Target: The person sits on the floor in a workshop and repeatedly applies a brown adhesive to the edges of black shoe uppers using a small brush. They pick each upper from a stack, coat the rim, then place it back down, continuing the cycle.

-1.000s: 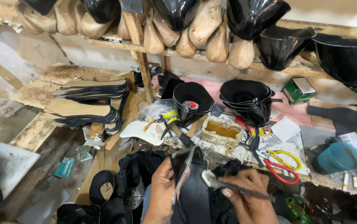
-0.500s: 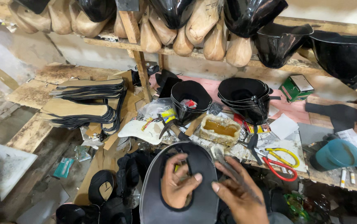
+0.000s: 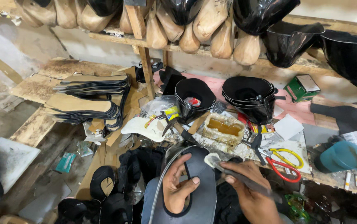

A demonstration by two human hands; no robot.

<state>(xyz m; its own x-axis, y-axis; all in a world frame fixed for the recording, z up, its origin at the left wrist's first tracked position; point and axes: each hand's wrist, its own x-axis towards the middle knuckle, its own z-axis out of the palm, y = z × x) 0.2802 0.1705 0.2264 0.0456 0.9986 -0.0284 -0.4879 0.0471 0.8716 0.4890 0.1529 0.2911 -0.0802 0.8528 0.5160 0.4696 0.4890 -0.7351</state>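
Tan-topped flat insoles with black edges (image 3: 89, 97) are sitting stacked on the wooden bench (image 3: 37, 85) at far left. Left hand (image 3: 179, 182) is gripping the dark curved leather shoe upper (image 3: 201, 186), fingers curled over its edge, holding it low centre over the lap. Right hand (image 3: 249, 188) is pinching a thin grey brush (image 3: 228, 168), tip touching the upper's top. Red-and-yellow scissors (image 3: 284, 164) are lying on the bench just right.

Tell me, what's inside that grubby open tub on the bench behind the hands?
The tub holds a pool of amber, glossy liquid, likely glue. Its crusted rim hides the bottom and depth. In front, the right hand holds a brush against the black piece.
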